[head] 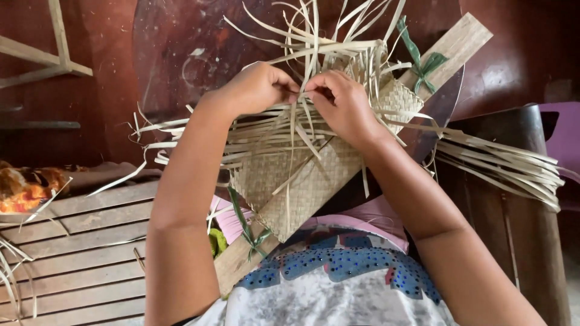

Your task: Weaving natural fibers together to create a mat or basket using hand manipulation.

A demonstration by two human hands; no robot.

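A pale woven mat of dried leaf strips lies tilted across a long wooden board that rests on my lap. Loose strips fan out from its unfinished upper edge. My left hand pinches a few strips near the top of the weave. Right beside it, my right hand grips strips too, its fingertips almost touching the left hand's. Green leaf ties hold the mat to the board at the upper end, and another green tie sits at the lower end.
A bundle of loose strips lies over a dark wooden stool on the right. A slatted wooden bench is at lower left, with an orange-patterned cloth beyond it. A dark round tabletop stands behind the work.
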